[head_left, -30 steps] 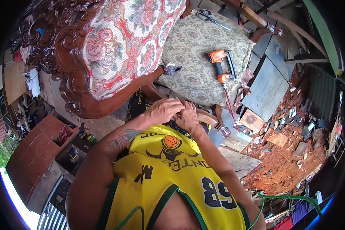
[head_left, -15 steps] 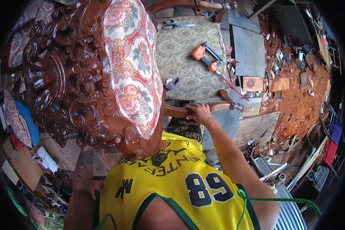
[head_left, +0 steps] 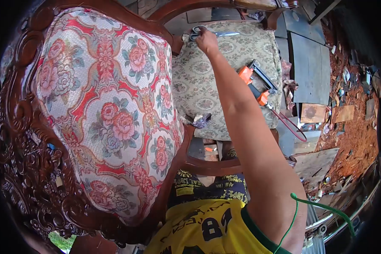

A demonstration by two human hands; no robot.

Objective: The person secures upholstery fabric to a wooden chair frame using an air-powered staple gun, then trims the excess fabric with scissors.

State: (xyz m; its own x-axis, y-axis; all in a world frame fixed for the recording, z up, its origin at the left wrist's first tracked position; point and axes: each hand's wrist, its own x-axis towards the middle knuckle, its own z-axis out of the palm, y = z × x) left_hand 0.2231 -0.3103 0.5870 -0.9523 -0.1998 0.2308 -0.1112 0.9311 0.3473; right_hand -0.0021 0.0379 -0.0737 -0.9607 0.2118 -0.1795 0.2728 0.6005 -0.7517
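Scissors (head_left: 227, 34) under right hand (head_left: 207, 41) near cushion (head_left: 194, 86) edge, nailer (head_left: 263, 77) apart.

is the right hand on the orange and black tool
No, the right hand is at the handle end of the scissors, while the orange and black tool lies apart on the patterned seat.

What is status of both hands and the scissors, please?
Right hand at scissors, grip unclear; left hand unseen. Scissors on the seat cushion. Orange tool lies apart, not blocking.
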